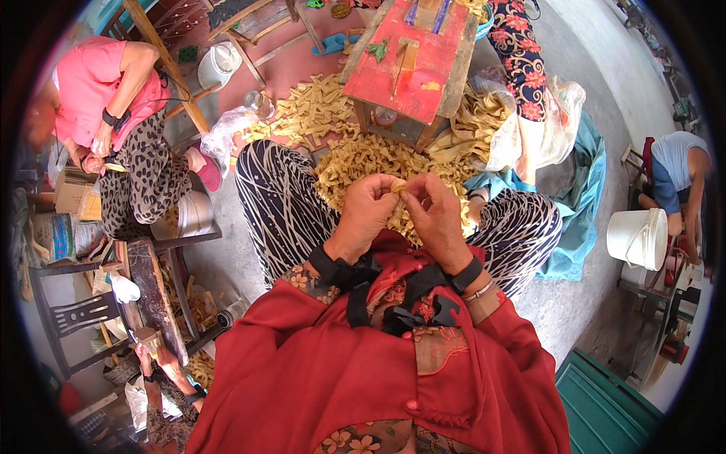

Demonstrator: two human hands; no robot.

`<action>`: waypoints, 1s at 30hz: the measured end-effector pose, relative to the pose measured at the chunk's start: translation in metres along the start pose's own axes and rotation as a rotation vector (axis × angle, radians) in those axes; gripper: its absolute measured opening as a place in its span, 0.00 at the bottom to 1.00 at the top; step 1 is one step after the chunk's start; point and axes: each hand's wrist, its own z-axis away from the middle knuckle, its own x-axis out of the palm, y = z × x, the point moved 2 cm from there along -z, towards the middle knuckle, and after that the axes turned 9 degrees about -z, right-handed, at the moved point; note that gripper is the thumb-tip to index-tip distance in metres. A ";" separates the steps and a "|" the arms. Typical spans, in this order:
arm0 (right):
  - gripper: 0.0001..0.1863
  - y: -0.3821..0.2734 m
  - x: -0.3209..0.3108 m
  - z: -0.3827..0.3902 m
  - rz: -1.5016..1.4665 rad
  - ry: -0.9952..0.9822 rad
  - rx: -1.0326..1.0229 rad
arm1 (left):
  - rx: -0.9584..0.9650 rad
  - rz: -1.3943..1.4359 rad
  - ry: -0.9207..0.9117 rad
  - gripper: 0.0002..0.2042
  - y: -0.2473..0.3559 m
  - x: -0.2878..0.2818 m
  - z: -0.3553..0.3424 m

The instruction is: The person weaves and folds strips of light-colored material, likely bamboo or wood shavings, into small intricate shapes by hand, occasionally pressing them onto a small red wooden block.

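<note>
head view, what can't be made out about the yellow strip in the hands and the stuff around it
- Yellow strip: mostly hidden by the fingers of the left hand and right hand; its shape is unclear.
- Pile of strips: partly hidden behind both hands and the red stool.
- White bucket: contents not visible.

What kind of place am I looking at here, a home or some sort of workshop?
Probably an informal craft workshop on a concrete floor. Both hands, left hand and right hand, work a tan strip; a big pile of strips lies by a red wooden bench, and other people sit working nearby.
</note>
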 end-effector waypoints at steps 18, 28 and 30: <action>0.08 0.029 -0.006 -0.003 -0.470 -0.041 0.300 | 0.169 -0.335 0.014 0.06 -0.001 0.004 -0.001; 0.07 0.047 -0.001 -0.004 -0.395 -0.114 0.339 | 0.164 -0.451 -0.048 0.11 0.007 0.005 -0.001; 0.06 0.044 0.001 -0.003 -0.366 -0.081 0.333 | 0.150 -0.438 -0.063 0.11 0.003 0.002 -0.004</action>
